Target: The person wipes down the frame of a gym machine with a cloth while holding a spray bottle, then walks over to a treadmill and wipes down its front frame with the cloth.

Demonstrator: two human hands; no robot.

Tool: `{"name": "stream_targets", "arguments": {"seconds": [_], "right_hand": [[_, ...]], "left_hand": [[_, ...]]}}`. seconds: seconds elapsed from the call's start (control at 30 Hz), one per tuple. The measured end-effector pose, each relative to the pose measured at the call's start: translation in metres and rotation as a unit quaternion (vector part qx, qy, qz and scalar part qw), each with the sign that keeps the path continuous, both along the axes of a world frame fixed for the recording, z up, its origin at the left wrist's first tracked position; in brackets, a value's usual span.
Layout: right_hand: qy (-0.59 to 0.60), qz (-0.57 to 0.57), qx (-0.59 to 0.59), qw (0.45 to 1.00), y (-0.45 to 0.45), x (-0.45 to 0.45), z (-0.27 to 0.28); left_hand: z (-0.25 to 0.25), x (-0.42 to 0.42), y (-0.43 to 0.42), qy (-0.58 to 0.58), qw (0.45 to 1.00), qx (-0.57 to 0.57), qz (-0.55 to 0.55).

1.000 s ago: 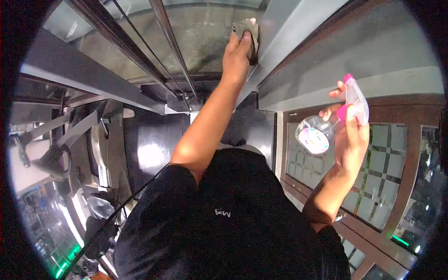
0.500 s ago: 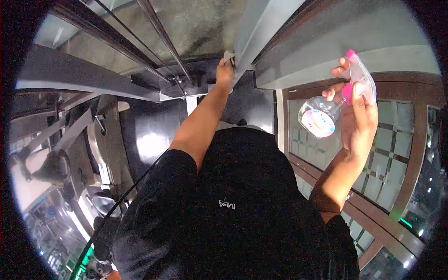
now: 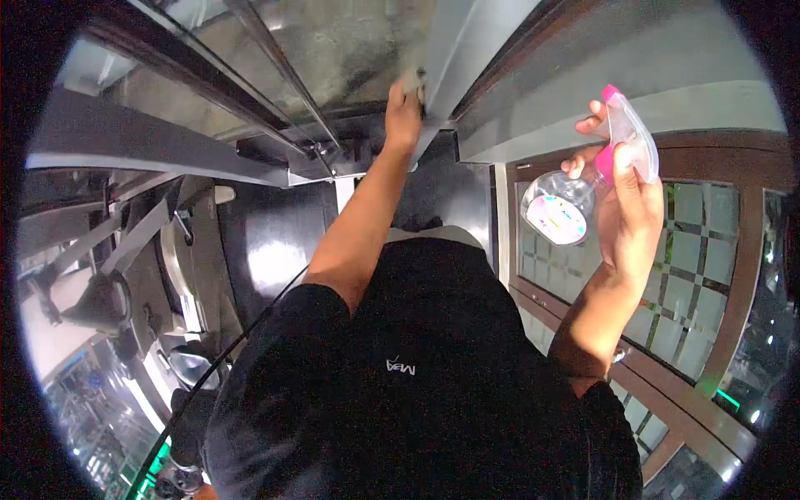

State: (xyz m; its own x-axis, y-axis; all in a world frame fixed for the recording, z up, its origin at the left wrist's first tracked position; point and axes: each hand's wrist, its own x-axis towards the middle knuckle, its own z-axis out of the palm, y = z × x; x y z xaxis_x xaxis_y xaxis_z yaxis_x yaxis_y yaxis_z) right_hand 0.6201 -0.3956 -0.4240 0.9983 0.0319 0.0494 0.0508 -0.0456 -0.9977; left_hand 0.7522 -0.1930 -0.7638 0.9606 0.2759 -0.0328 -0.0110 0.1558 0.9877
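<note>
In my right hand [image 3: 629, 208] is a clear spray bottle [image 3: 557, 208] with a pink collar and pink nozzle tip, tilted, its round label facing me. The fingers wrap around the neck and trigger head. My left hand [image 3: 404, 121] reaches forward, closed on a pale cloth [image 3: 412, 82] at the edge of a grey metal post [image 3: 454, 62]. The cloth appears to touch the post; its lower part is hidden behind the fingers.
Dark metal rods [image 3: 283, 67] and a grey beam [image 3: 150, 137] of a machine stand at the front left. More gym-like equipment [image 3: 92, 300] is on the left. A brown-framed door with patterned glass [image 3: 692, 258] is on the right, and black flooring [image 3: 267, 242] lies below.
My left hand and the cloth have moved slightly upward along the post. The spray bottle in my right hand has shifted a little to the left.
</note>
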Motion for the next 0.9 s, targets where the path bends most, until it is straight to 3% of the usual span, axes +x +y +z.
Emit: {"name": "stream_targets", "arguments": {"seconds": [0.07,0.17,0.27,0.33,0.4,0.43,0.47,0.53,0.6,0.77,0.9], "right_hand": [[0.003,-0.01,0.0,1.0,-0.002,-0.001,-0.003],[0.013,-0.006,0.014,1.0,-0.019,-0.003,-0.011],[0.009,-0.001,0.036,0.999,-0.02,0.005,-0.015],[-0.003,-0.003,0.068,0.998,-0.03,0.012,-0.018],[-0.018,0.02,0.041,0.999,-0.051,0.02,-0.021],[-0.019,0.03,0.053,0.998,-0.058,0.024,-0.022],[-0.017,0.039,0.065,0.997,-0.065,0.026,-0.024],[-0.032,0.072,0.061,0.995,-0.087,0.032,-0.034],[-0.023,0.089,0.08,0.993,-0.096,0.032,-0.024],[-0.05,0.173,0.113,0.977,-0.13,0.049,-0.037],[-0.064,0.228,0.111,0.965,-0.134,0.066,-0.034]], "left_hand": [[-0.042,-0.019,-0.001,0.096,0.994,-0.047,-0.03],[-0.108,-0.05,-0.005,0.148,0.986,-0.011,-0.071],[-0.099,-0.06,0.002,0.177,0.98,-0.086,-0.017],[-0.093,-0.053,0.005,0.13,0.979,-0.154,-0.019],[-0.075,-0.046,0.004,0.073,0.979,-0.191,-0.021],[-0.067,-0.036,0.002,0.115,0.975,-0.189,0.008],[-0.05,-0.03,-0.001,0.158,0.969,-0.189,0.037],[0.004,-0.034,-0.009,0.108,0.971,-0.204,0.064],[0.038,-0.041,-0.013,0.114,0.98,-0.131,0.098],[0.13,-0.054,-0.019,-0.054,0.971,-0.178,0.151],[0.18,-0.083,-0.022,-0.094,0.962,-0.138,0.218]]}}
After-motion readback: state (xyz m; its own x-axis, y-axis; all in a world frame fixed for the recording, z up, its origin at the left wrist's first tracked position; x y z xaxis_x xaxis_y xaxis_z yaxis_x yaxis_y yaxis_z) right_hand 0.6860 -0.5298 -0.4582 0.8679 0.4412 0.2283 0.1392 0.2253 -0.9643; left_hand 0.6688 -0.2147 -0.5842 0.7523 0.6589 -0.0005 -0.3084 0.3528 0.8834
